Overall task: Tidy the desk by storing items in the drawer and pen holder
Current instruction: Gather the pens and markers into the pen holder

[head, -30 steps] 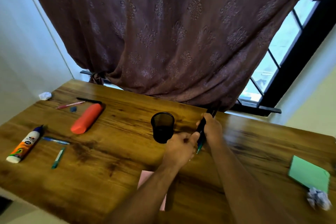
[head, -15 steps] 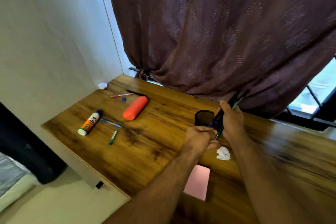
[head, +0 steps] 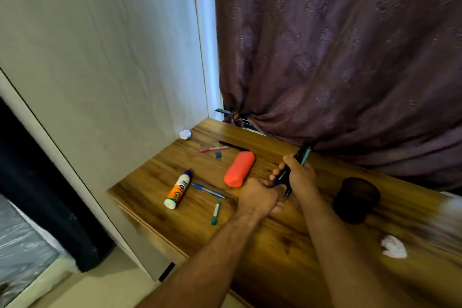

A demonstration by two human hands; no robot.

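Note:
My right hand (head: 298, 175) is closed around a bundle of pens (head: 303, 155) held upright above the wooden desk (head: 287, 245). Just left of it, my left hand (head: 260, 197) is curled against the lower ends of the pens. The dark mesh pen holder (head: 356, 199) stands on the desk to the right of both hands. Loose on the desk to the left lie an orange pencil case (head: 239, 169), a glue bottle (head: 178, 190), a blue pen (head: 207, 190), a green pen (head: 216, 212), a pink pen (head: 213, 149), a black pen (head: 232, 145) and a small blue eraser (head: 218, 155).
One crumpled paper ball (head: 393, 246) lies at the front right, another paper ball (head: 185, 134) in the far left corner by the wall. A brown curtain (head: 337, 57) hangs behind the desk. The desk's left edge drops to the floor beside a dark piece of furniture (head: 50, 195).
The view has swung left, so the pen holder now sits right of my hands. Both hands have stayed together on the pen bundle and moved left, toward the orange pencil case.

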